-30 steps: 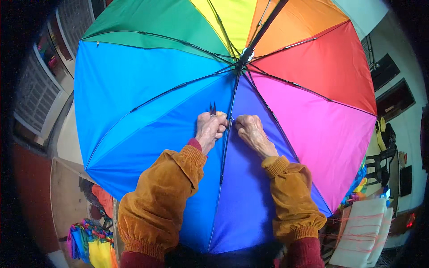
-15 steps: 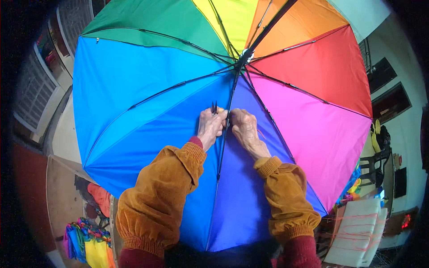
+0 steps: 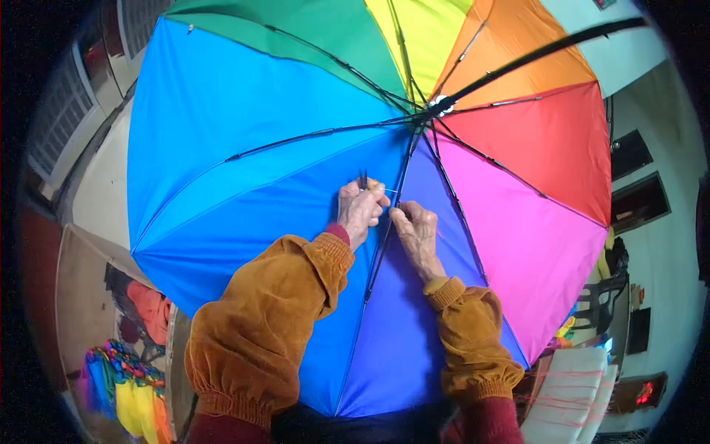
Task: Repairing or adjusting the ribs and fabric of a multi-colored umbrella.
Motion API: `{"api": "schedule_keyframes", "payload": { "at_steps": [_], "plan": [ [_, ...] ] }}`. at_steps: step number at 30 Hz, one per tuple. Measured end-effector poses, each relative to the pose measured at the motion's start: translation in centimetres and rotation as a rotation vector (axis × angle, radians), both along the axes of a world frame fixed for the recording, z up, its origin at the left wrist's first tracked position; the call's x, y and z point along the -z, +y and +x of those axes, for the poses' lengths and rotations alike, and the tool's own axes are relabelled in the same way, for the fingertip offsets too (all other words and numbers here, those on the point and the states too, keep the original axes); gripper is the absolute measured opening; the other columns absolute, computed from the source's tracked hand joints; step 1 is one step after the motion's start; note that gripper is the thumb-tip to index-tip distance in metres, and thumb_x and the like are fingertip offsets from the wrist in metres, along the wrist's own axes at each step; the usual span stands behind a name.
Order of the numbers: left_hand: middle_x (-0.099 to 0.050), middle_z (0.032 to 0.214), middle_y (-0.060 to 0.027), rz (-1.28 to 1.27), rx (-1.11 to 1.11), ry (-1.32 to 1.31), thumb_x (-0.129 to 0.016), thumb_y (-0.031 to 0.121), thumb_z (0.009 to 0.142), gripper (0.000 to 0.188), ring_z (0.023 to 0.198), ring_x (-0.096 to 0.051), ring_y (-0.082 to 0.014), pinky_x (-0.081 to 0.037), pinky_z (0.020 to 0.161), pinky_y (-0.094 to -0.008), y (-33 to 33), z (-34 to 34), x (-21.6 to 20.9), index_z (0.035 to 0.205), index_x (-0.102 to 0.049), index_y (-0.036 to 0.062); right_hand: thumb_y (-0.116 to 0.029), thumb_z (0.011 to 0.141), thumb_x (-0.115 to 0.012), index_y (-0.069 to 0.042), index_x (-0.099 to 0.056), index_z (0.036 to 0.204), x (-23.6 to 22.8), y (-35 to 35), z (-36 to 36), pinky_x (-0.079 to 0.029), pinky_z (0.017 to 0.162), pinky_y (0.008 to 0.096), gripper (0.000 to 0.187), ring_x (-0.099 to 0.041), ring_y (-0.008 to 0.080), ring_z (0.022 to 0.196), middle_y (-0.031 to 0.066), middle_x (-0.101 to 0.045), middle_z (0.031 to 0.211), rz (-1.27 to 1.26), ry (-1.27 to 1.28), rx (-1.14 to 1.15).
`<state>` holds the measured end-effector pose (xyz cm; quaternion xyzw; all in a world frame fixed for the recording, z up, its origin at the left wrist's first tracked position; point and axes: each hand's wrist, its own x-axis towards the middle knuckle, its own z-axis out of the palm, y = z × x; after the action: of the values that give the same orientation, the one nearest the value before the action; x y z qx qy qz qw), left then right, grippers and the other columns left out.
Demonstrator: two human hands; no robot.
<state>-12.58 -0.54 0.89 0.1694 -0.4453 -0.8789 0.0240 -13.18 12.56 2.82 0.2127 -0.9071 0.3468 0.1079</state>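
A large rainbow umbrella (image 3: 214, 96) is spread open with its inside toward me. Its black shaft (image 3: 547, 58) points up and to the right from the white hub (image 3: 442, 106). My left hand (image 3: 358, 212) is closed at the dark blue panel, just left of a black rib (image 3: 403, 177). Two dark pointed tips of small thread snips (image 3: 363, 180) stick up out of that fist. A thin pale strand (image 3: 392, 191) runs from its fingertips to the rib. On the rib's other side, my right hand (image 3: 418, 231) pinches by the purple panel; what it grips is hidden.
Bundled rainbow cloth (image 3: 129, 392) hangs at the lower left, near a reddish cloth (image 3: 150, 311). At the lower right stands a pale board (image 3: 566, 392) draped with red threads. A dark chair (image 3: 610, 296) is behind it, near the wall.
The umbrella has turned and shifted, its hub moving right and its shaft swinging right. Both hands have moved slightly right and down, and the pale strand now shows between them.
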Motion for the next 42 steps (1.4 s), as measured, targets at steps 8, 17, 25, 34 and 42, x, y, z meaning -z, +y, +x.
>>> {"api": "schedule_keyframes", "payload": {
  "at_steps": [8,17,25,34,42],
  "plan": [
    [-0.052,0.065,-0.0042,0.015,0.077,0.032,-0.057,0.016,0.082,0.012,0.045,-0.038,-0.0044,-0.026,0.035,-0.0197,-0.9,0.8,0.1,0.082,-0.05,0.006,-0.015,0.076,-0.06,0.005,-0.059,0.073,-0.2,-0.5,0.5,-0.034,0.043,0.0289,0.02,-0.043,0.0099,0.047,0.0052,-0.049,0.053,-0.125,-0.121,0.051],
    [-0.051,0.065,-0.0039,0.01,0.088,0.044,-0.057,0.016,0.083,0.012,0.045,-0.037,-0.0033,-0.024,0.035,-0.02,-1.0,1.0,-0.1,0.08,-0.049,0.0072,-0.014,0.076,-0.06,0.005,-0.059,0.073,0.0,-0.3,0.2,-0.035,0.046,0.0277,0.02,-0.044,0.0094,0.051,0.0045,-0.048,0.054,-0.135,-0.23,0.106],
    [-0.047,0.06,0.0004,-0.064,0.11,0.055,-0.057,0.017,0.083,0.014,0.045,-0.036,-0.003,-0.024,0.036,-0.0192,-0.4,0.8,0.1,0.076,-0.049,0.0089,-0.013,0.077,-0.06,0.005,-0.06,0.074,-0.3,0.2,0.2,-0.034,0.047,0.0261,0.018,-0.041,0.0078,0.054,0.0,-0.046,0.055,-0.225,-0.346,0.111],
    [-0.045,0.059,0.0035,-0.259,0.097,0.246,-0.058,0.023,0.083,0.017,0.046,-0.036,-0.0016,-0.025,0.038,-0.0171,-0.5,0.4,0.4,0.075,-0.049,0.0114,-0.01,0.076,-0.061,-0.002,-0.06,0.077,-1.4,1.1,-2.4,-0.039,0.046,0.0345,0.008,-0.052,0.0213,0.052,0.0079,-0.051,0.065,0.124,0.309,-0.167],
    [-0.046,0.06,0.0026,-0.264,0.213,0.132,-0.059,0.022,0.083,0.016,0.043,-0.035,-0.0011,-0.025,0.035,-0.0174,-0.2,0.4,-0.7,0.077,-0.051,0.0094,-0.006,0.074,-0.06,-0.006,-0.06,0.081,-0.9,2.8,-4.8,-0.042,0.05,0.0377,0.008,-0.056,0.0287,0.06,0.0133,-0.053,0.073,0.397,0.392,-0.371]
  ]
}}
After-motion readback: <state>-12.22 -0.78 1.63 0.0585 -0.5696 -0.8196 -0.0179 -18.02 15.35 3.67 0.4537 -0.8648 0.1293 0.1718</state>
